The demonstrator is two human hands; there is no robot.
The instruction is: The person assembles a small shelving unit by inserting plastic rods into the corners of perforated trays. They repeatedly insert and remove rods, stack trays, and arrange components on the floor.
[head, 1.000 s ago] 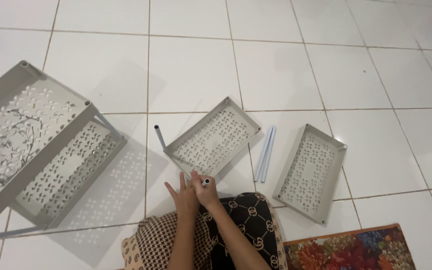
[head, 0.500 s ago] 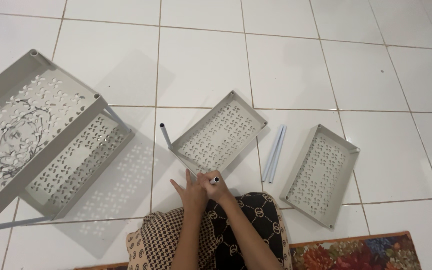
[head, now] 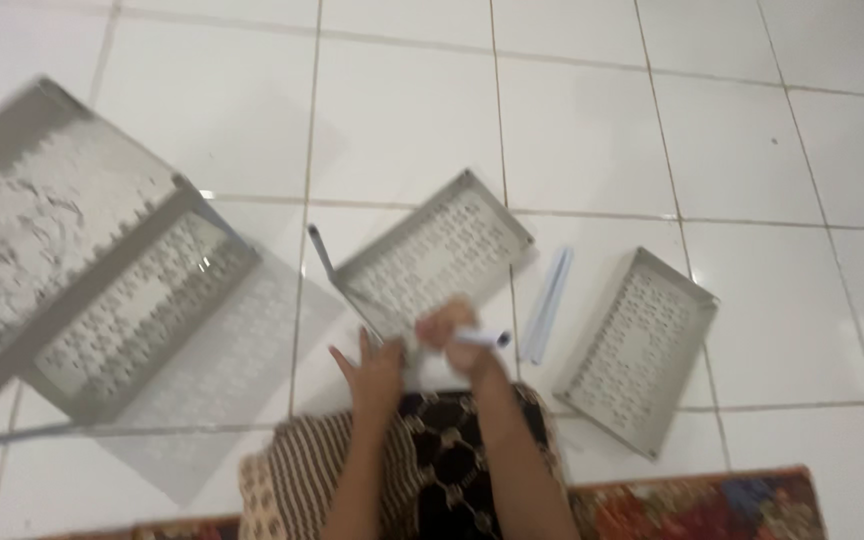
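Trays lie about the person's hands on a white tiled floor (head: 592,120). The right hand (head: 452,335) is clenched around a short white tube (head: 482,338) whose dark end sticks out to the right of the fingers (head: 440,322); the frame is blurred, so how firmly it is gripped is hard to judge. The left hand (head: 377,375) is spread flat, fingers released, resting at the near corner of the middle tray (head: 437,250), a grey perforated metal one lying tilted just beyond both hands. A grey rod (head: 320,250) rises from that tray's left corner, beyond the left fingers. Just right of the right fingers lie pale tubes (head: 547,305) side by side on the floor, and further right, apart from them, a second grey tray (head: 642,350). Well left of the left fingers stands a partly built grey rack (head: 82,290) with perforated shelves. Near the body, under both forearms, is patterned cloth (head: 442,470), and a colourful rug (head: 692,505) shows at the bottom edge.
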